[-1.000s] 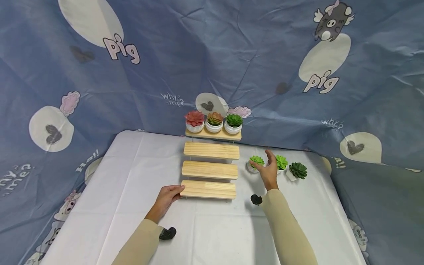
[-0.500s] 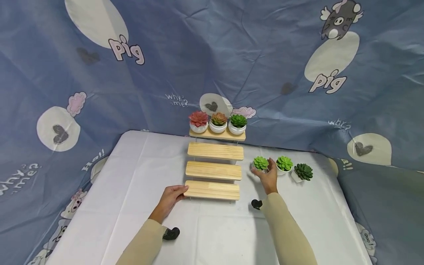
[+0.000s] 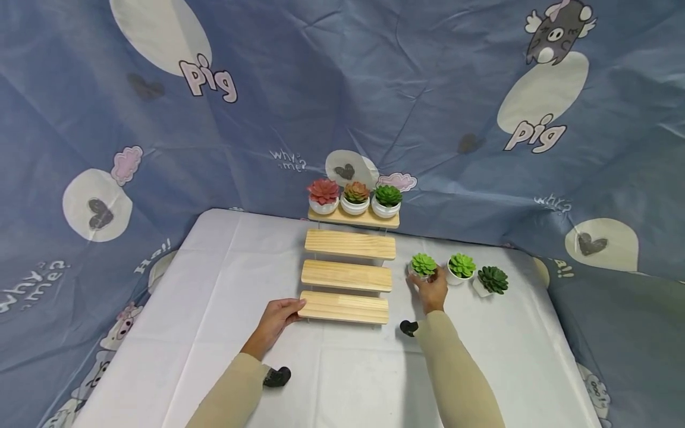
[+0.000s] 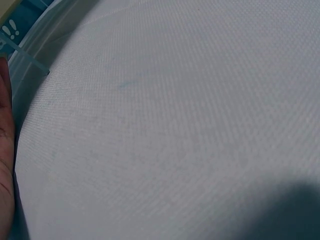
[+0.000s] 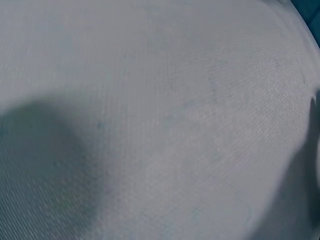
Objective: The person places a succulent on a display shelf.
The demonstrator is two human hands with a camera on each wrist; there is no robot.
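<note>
In the head view a stepped wooden display stand (image 3: 345, 307) has several tiers. My left hand (image 3: 274, 324) pinches the left end of its lowest tier, thumb above and fingers beneath. My right hand (image 3: 431, 294) grips the pot of a bright green succulent (image 3: 423, 265), thumb at its left and fingers at its right; the pot is mostly hidden. Part of the left hand (image 4: 5, 155) shows at the edge of the left wrist view. The right wrist view shows mainly white cloth and shadow.
On the top tier stand a red succulent (image 3: 323, 194), an orange-brown succulent (image 3: 355, 195) and a green succulent (image 3: 387, 199). Right of my right hand are another bright green succulent (image 3: 461, 267) and a dark green succulent (image 3: 492, 280). Blue printed fabric (image 3: 278, 71) encloses the white-covered table (image 3: 225, 261).
My right hand, spread open above the succulents a second ago, has come down and closed round the left bright green one's pot. My left hand keeps hold of the stand. The head view shifts slightly.
</note>
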